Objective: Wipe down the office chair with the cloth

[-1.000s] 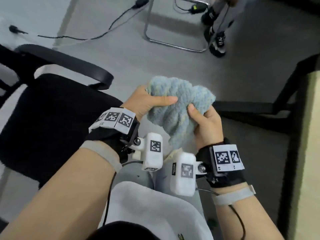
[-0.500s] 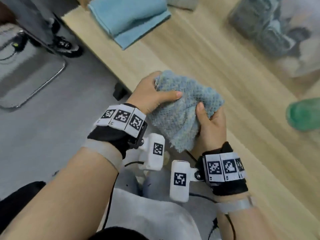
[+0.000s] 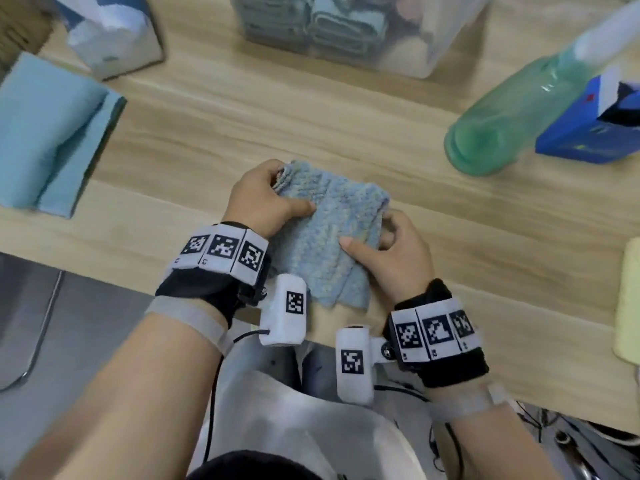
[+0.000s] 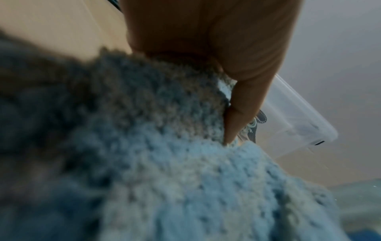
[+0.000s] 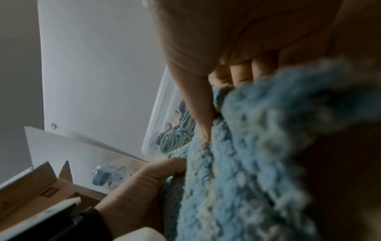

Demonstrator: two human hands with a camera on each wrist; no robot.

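A fluffy light-blue cloth (image 3: 329,233) lies folded over the near edge of a wooden table (image 3: 242,126), held between both my hands. My left hand (image 3: 266,199) grips its upper left corner, thumb on top. My right hand (image 3: 388,251) pinches its right edge, thumb laid over the fabric. The left wrist view is filled by the cloth (image 4: 164,163) with my thumb (image 4: 237,114) pressed into it. In the right wrist view the cloth (image 5: 257,154) sits under my right thumb, and my left hand (image 5: 144,184) holds its far side. The office chair is out of view.
On the table stand a clear bin of rolled cloths (image 3: 346,29), a green spray bottle (image 3: 512,109), a blue box (image 3: 595,123), a folded teal towel (image 3: 45,133), a tissue pack (image 3: 110,39) and a yellow cloth (image 3: 628,306) at the right edge. Grey floor lies at the lower left.
My view has swung from the black office chair and floor to the wooden table. Both hands have brought the cloth over the table edge, and it is flatter now than the earlier bunch.
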